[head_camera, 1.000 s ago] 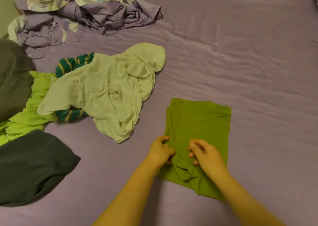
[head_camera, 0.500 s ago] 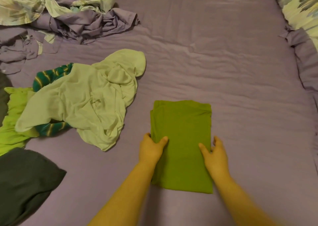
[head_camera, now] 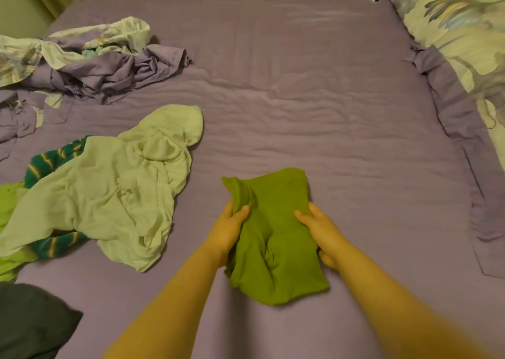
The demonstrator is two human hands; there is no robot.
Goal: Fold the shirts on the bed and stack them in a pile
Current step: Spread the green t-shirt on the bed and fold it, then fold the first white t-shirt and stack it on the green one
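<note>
1. The bed point(head_camera: 300, 99), under a purple sheet, fills the view and serves as the landmark; a floral pillow point(head_camera: 464, 25) sits at its right edge.
2. A heap of crumpled purple and floral bedding point(head_camera: 90, 63) lies at the bed's far left.
3. Nearer than that heap, on the bed's left side, a pale green shirt point(head_camera: 109, 189) sprawls unfolded over a striped dark green garment point(head_camera: 49, 162) and a bright lime one point(head_camera: 8, 211). A dark grey cloth point(head_camera: 30, 323) sits at the near left corner.
4. The folded olive green shirt point(head_camera: 273, 235) is at the near middle of the bed. Half a second ago it lay flat as a neat rectangle; now it is lifted at its sides, sagging and creased down the centre. By my reading the folding of this one is done and it is being carried off to start or join the pile, while at least the pale shirt remains unfolded.
5. Its long axis runs away from the person, tilted slightly left at the far end, where a loose corner sticks up.
6. The left hand point(head_camera: 229, 227) grips the shirt's left edge, thumb on top and fingers tucked beneath.
7. The right hand point(head_camera: 319, 230) grips the right edge the same way.
</note>
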